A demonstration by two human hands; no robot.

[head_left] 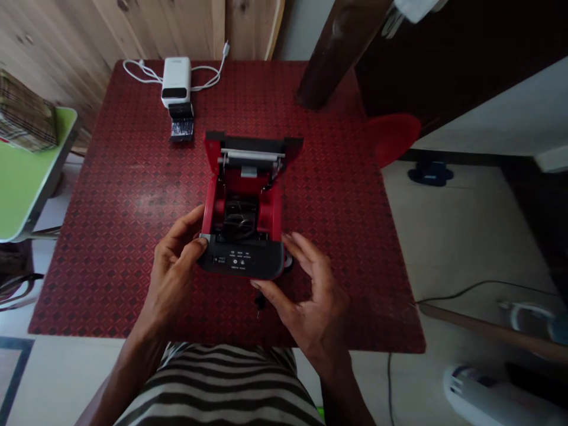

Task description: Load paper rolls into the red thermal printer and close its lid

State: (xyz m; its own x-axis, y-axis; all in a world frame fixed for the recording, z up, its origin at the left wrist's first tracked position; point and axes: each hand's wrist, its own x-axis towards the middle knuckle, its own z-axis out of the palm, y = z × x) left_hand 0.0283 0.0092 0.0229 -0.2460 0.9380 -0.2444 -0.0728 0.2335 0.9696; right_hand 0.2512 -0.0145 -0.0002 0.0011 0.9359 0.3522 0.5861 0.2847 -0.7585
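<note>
A red and black receipt printer [239, 255] sits near the middle of the table, its lid [255, 155] raised. Small buttons and lights mark its black front panel. Something dark and glossy [240, 216] lies in the paper bay; its kind is unclear. My left hand [177, 263] grips the printer's left side, thumb on the panel's corner. On the other side, my right hand [310, 290] holds the front right corner, thumb at the front edge and fingers along the side. A small dark object [260, 300] shows just below the printer, partly hidden.
At the back left of the red patterned table [146, 177] are a white power bank-like device [176, 77], a white cable [208, 83] and a black foil-like strip [181, 124]. A dark post [328, 65] rises at the back right. A green table [26, 183] stands left.
</note>
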